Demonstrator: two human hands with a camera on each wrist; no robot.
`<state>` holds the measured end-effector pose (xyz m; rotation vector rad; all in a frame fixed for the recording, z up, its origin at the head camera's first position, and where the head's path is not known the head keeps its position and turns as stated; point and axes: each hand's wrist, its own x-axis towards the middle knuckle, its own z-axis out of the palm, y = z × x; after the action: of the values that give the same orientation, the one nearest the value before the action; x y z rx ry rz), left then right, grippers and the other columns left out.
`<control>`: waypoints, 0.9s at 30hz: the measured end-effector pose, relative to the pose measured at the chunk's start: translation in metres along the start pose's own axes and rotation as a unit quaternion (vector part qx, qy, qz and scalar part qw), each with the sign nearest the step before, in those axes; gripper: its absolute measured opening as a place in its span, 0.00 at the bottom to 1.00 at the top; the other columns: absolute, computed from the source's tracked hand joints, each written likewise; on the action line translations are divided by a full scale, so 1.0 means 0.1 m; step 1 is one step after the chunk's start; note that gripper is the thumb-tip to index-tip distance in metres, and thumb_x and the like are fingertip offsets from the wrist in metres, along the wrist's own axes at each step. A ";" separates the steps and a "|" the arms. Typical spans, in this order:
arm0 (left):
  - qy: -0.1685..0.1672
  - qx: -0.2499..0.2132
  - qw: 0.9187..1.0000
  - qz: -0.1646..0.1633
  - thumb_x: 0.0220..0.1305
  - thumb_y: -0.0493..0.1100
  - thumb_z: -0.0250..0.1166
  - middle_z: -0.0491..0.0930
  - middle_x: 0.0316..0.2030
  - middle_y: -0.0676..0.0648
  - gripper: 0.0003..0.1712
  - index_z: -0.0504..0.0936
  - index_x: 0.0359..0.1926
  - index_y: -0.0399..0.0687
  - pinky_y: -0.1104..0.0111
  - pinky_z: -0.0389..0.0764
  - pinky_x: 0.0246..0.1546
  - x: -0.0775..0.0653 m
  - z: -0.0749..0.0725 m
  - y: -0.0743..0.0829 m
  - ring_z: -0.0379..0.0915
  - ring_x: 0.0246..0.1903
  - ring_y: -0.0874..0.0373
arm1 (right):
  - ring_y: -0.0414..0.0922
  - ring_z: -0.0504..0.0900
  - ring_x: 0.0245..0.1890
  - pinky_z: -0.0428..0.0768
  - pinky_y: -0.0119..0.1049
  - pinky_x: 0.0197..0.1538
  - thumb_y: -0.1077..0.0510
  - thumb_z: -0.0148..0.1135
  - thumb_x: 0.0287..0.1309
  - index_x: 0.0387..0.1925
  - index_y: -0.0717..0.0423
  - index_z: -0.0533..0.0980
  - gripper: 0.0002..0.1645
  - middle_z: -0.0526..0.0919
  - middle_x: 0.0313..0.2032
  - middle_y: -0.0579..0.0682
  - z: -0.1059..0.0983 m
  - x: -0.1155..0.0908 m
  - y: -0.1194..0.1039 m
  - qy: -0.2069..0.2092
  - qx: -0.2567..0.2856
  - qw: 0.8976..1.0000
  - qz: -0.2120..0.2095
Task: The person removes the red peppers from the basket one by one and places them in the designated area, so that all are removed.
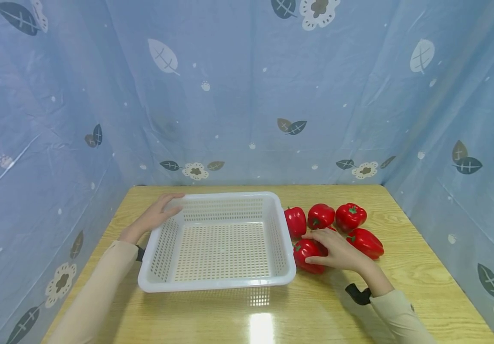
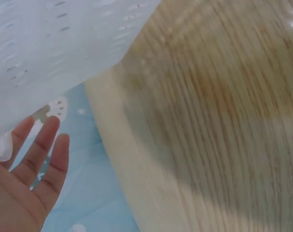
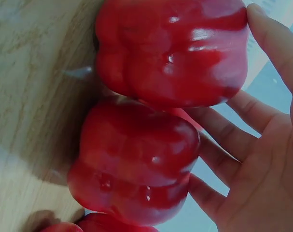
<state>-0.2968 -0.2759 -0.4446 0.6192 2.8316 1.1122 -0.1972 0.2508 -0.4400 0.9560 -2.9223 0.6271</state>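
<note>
A white perforated plastic basket [image 1: 217, 286] with nothing in it stands on the table. My left hand [image 1: 156, 216] is at its back left corner, thumb over the rim; the left wrist view shows straight, spread fingers [image 2: 57, 166] outside the wall. Right of the basket, my right hand [image 1: 335, 248] reaches over a red bell pepper [image 1: 305, 262]. Its thumb touches that pepper [image 3: 170, 48] in the right wrist view, while loosely straight fingers extend behind it and a second bell pepper [image 3: 136, 159]. Another pepper is mostly hidden under the hand.
More red bell peppers lie around the right hand: one [image 1: 295, 222] by the basket wall, one [image 1: 321, 216] behind, two [image 1: 351, 216] to the right. Blue patterned curtains [image 1: 247, 119] enclose the wooden table [image 1: 212, 315] at the back and both sides.
</note>
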 end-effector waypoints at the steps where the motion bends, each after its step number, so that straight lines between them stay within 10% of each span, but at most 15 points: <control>1: -0.001 0.002 1.000 0.001 0.68 0.57 0.51 0.54 0.67 0.37 0.32 0.61 0.67 0.49 0.37 0.53 0.59 0.00 0.00 0.00 0.47 0.66 0.38 | 0.49 0.72 0.55 0.70 0.54 0.57 0.38 0.68 0.46 0.56 0.52 0.73 0.38 0.78 0.53 0.46 -0.01 0.00 0.00 -0.003 -0.001 1.000 0.000; 27: -0.051 0.114 0.992 -0.007 0.67 0.63 0.48 0.53 0.66 0.35 0.34 0.65 0.64 0.46 0.40 0.57 0.59 0.21 -0.26 0.25 0.52 0.64 0.36 | 0.54 0.77 0.49 0.78 0.52 0.47 0.42 0.65 0.52 0.54 0.52 0.74 0.30 0.79 0.49 0.54 -0.55 0.49 0.17 0.023 -0.024 0.998 0.053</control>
<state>-0.3121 -0.2680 -0.4070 0.6476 2.8908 0.7356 -0.2532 0.2563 -0.3894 0.7754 -2.9487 0.5704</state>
